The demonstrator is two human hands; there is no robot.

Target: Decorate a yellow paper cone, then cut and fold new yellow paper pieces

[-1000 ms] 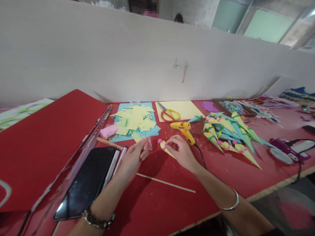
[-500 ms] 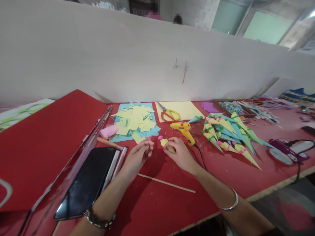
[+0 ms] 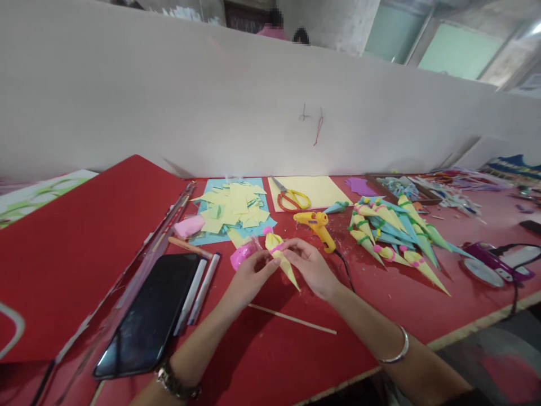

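Yellow paper cone (image 3: 289, 273), pinched by the fingertips of the left hand (image 3: 250, 275) and right hand (image 3: 311, 266) over the bench (image 3: 270, 361), could crumple near its pink trim (image 3: 275, 247) if either one presses too hard.

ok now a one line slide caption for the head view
Yellow paper cone with pink trim, in the grip of left hand and right hand, over a red table

My L hand (image 3: 250, 277): chunky dk bracelet (image 3: 173, 385) w/ silvery bits at the wrist. My R hand (image 3: 311, 268): thin, smooth silver bangle (image 3: 407, 343) up the forearm, dk sleeve edge (image 3: 469, 397) near R.
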